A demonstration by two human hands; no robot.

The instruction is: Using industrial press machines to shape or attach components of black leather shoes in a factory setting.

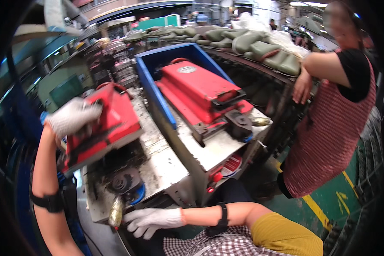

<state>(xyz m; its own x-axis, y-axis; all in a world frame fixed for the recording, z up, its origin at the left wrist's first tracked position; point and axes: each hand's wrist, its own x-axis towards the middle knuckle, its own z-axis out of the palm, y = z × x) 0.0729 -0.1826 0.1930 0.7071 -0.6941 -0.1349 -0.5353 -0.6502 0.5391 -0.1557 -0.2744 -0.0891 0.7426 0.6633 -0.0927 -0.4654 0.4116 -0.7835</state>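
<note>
My left hand (74, 117), in a pale knitted glove, has its fingers curled on the upper part of a red metal machine cover (119, 112). The cover is dirty with black smears and sits tilted over the left white workbench (168, 164); whatever the fingertips grip is partly hidden. My right hand (154, 219), gloved as well, is low by the bench's near edge with its fingers apart and nothing in them. Close to it are a lever handle wrapped in gold-coloured film (115, 212) and a round dark clamp-like fitting (124, 181).
A second red machine cover (198, 83) sits on the bench to the right, partly inside a blue guard frame (145, 77). Olive-green boots (260, 47) are piled on a rack behind. A person in a red patterned apron (328, 132) stands at the right, forearm resting near the rack.
</note>
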